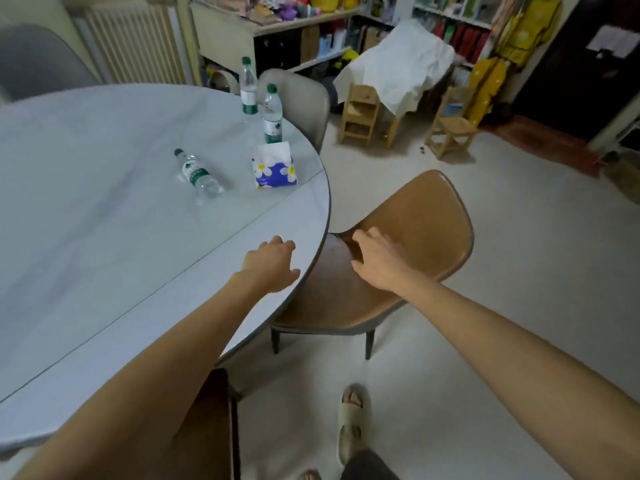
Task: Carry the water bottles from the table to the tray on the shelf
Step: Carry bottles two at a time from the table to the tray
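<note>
Head view: both arms are extended forward, nothing is held in either hand. Left hand (pixel 272 263) is seen over the near edge of the round table (pixel 86 209), fingers loosely spread and slightly bent; whether the tabletop is touched cannot be told. Right hand (pixel 375 261) is seen past the table rim, over the seat of the tan chair (pixel 412 244), fingers relaxed and spread, thumb pointing toward the table; contact with the chair cannot be told.

Three water bottles are seen on the table, well apart from both hands. One bottle lying on its side (pixel 199 174) is placed toward the middle, green cap pointing away. Two are upright near the far right rim: the nearer upright bottle (pixel 272 114) is just behind a blue flowered tissue pack (pixel 274 166), and the farther upright bottle (pixel 248 86) is just beyond it, close to the edge. A grey chair (pixel 304 98) is tucked right behind those two.

The tan chair is pushed against the table rim on the right side. Open pale floor (pixel 502 271) is seen to the right of the chair. Shelves (pixel 287 26) with mixed items are seen along the far wall; a tray cannot be made out there. A cloth-covered small table (pixel 398 69) and small wooden chairs (pixel 450 124) stand between the floor and the shelves.
</note>
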